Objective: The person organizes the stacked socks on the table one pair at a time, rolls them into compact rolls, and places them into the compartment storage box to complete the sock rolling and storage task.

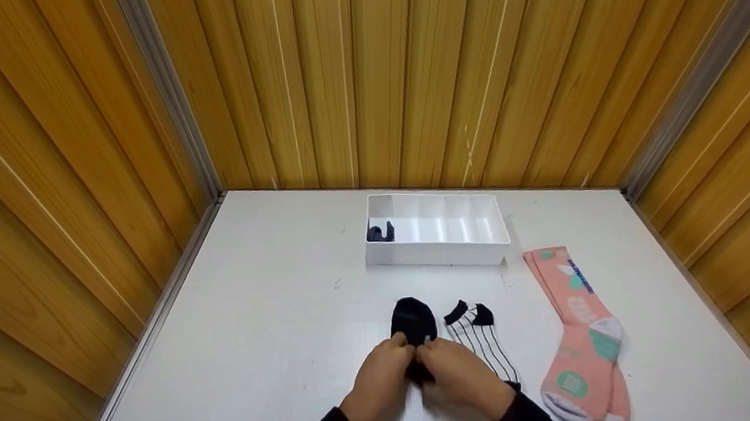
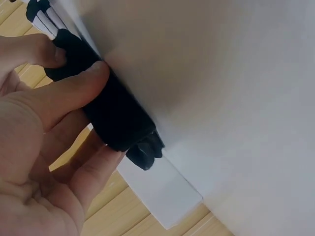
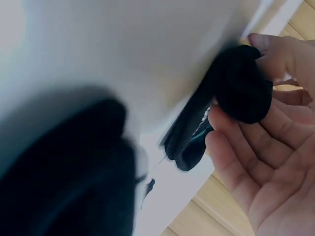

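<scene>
A black sock (image 1: pixel 413 318) lies on the white table in front of me, its near end bunched into a roll under both hands. My left hand (image 1: pixel 379 371) pinches the roll from the left, its thumb (image 2: pixel 91 81) lying over the dark fabric in the left wrist view. From the right, my right hand (image 1: pixel 461 374) grips the same roll. In the right wrist view the rolled end (image 3: pixel 241 86) sits between thumb and fingers, and the flat part stretches away with small pale lettering on it. The hands nearly meet in the middle.
Just right of the hands lies a pair of white socks with black stripes (image 1: pixel 482 339). Farther right are long pink socks (image 1: pixel 583 341). A white divided box (image 1: pixel 435 254) stands behind, with a dark rolled item (image 1: pixel 380 232) at its left end. Wood-patterned walls (image 1: pixel 378 76) enclose the table.
</scene>
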The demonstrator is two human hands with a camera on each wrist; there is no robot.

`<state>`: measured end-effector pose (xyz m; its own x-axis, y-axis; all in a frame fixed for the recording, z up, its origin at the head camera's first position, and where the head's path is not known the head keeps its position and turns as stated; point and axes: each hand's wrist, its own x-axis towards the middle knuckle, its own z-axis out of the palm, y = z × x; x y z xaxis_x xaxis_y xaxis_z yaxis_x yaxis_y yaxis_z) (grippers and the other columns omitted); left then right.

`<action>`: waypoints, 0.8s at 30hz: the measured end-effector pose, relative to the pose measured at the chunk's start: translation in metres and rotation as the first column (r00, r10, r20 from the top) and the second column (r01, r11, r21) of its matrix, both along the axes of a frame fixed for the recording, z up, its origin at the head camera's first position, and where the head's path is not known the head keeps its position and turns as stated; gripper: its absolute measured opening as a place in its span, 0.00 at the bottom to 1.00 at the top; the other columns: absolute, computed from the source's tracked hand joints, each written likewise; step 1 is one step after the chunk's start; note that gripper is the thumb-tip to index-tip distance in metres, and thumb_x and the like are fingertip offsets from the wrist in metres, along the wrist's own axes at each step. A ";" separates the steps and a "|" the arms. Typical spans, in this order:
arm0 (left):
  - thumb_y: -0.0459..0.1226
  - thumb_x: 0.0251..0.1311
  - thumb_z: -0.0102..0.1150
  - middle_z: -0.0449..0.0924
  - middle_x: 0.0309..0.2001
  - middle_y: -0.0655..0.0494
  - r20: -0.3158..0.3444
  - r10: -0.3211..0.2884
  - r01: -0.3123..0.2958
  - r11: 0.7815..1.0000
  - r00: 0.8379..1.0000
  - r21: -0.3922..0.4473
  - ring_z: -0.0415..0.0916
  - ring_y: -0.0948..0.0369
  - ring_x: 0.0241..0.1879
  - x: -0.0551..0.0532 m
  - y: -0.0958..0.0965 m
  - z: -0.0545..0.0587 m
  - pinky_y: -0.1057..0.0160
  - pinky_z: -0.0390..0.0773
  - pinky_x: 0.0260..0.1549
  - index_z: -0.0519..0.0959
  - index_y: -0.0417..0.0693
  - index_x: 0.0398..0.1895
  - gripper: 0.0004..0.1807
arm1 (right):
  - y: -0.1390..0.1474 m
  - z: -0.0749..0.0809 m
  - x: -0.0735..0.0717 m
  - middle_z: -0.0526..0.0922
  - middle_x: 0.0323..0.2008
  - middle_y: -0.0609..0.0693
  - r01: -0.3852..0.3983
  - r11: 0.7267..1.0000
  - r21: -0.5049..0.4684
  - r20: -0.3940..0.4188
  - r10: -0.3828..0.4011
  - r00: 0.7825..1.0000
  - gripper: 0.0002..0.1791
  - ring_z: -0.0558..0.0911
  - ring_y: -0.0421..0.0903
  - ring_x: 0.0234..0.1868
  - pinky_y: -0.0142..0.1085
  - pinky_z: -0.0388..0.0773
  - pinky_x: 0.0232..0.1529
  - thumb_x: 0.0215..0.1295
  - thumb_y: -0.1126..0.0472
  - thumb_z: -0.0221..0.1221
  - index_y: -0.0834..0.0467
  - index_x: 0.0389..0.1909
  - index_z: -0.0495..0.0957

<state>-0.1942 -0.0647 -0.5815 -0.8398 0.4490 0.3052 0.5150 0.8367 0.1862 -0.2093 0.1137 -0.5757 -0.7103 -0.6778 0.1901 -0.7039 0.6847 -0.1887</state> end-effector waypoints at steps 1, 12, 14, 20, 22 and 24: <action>0.26 0.53 0.66 0.78 0.30 0.59 0.013 -0.008 0.008 1.000 1.000 0.001 0.79 0.63 0.28 -0.001 0.000 0.001 0.66 0.77 0.27 0.86 0.50 0.30 0.09 | 0.000 0.000 -0.001 0.79 0.27 0.44 0.003 1.000 -0.011 0.037 -0.003 0.999 0.12 0.77 0.43 0.29 0.39 0.76 0.33 0.51 0.57 0.71 0.53 0.29 0.76; 0.32 0.50 0.72 0.75 0.36 0.58 -0.141 0.085 -0.106 0.984 0.986 -0.146 0.73 0.60 0.34 0.009 0.002 0.006 0.65 0.76 0.26 0.87 0.54 0.31 0.07 | -0.001 0.008 -0.001 0.77 0.25 0.43 0.023 0.999 -0.026 0.150 -0.019 0.989 0.10 0.73 0.39 0.25 0.33 0.70 0.27 0.47 0.60 0.68 0.54 0.28 0.76; 0.32 0.50 0.72 0.76 0.36 0.58 -0.163 0.088 -0.113 0.982 0.983 -0.150 0.72 0.60 0.34 0.009 0.005 0.006 0.67 0.77 0.26 0.87 0.54 0.30 0.07 | 0.000 0.009 -0.002 0.77 0.24 0.43 0.031 0.999 -0.020 0.154 -0.028 0.988 0.10 0.72 0.38 0.25 0.32 0.69 0.26 0.48 0.59 0.68 0.54 0.27 0.76; 0.30 0.51 0.70 0.78 0.35 0.59 -0.090 0.086 -0.095 0.990 0.992 -0.101 0.73 0.61 0.32 0.008 0.005 0.007 0.67 0.79 0.26 0.87 0.52 0.27 0.06 | 0.002 0.010 0.000 0.76 0.26 0.42 0.074 0.997 0.021 0.105 -0.076 0.992 0.12 0.73 0.39 0.26 0.34 0.69 0.26 0.51 0.54 0.69 0.52 0.29 0.75; 0.31 0.50 0.71 0.77 0.35 0.59 -0.054 0.096 -0.100 0.992 0.994 -0.077 0.73 0.60 0.32 0.008 0.003 0.008 0.66 0.80 0.26 0.87 0.52 0.28 0.06 | 0.001 0.011 0.003 0.75 0.29 0.41 0.076 0.996 0.048 0.057 -0.078 0.995 0.18 0.73 0.40 0.28 0.35 0.70 0.27 0.49 0.50 0.72 0.52 0.33 0.75; 0.32 0.49 0.73 0.77 0.35 0.59 -0.024 0.102 -0.104 0.993 0.994 -0.059 0.73 0.60 0.32 0.008 0.001 0.007 0.66 0.80 0.27 0.88 0.52 0.29 0.06 | -0.001 0.010 0.007 0.75 0.31 0.42 0.070 0.996 0.063 0.016 -0.071 0.997 0.21 0.73 0.40 0.30 0.36 0.71 0.28 0.48 0.47 0.74 0.53 0.35 0.76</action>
